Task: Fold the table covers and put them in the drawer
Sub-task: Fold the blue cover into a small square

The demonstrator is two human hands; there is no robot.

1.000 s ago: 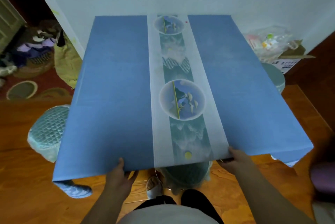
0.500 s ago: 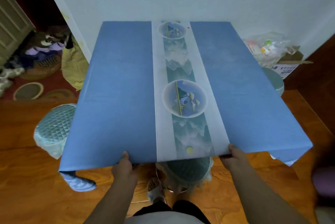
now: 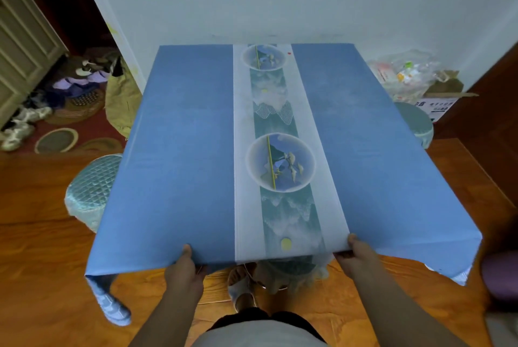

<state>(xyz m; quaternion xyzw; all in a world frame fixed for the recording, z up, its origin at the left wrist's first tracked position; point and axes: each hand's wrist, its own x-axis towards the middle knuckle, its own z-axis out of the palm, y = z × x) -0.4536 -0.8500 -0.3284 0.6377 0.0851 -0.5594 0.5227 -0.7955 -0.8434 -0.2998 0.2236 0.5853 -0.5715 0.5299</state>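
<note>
The blue table cover lay spread flat over the table, as a second earlier. The left hand at 7 o'clock and the right hand at 5 o'clock still pinched its near edge, thumbs on top; the view had drawn back.

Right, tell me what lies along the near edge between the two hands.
In the head view, between the left hand and right hand runs the blue table cover edge and its white patterned centre strip.
</note>
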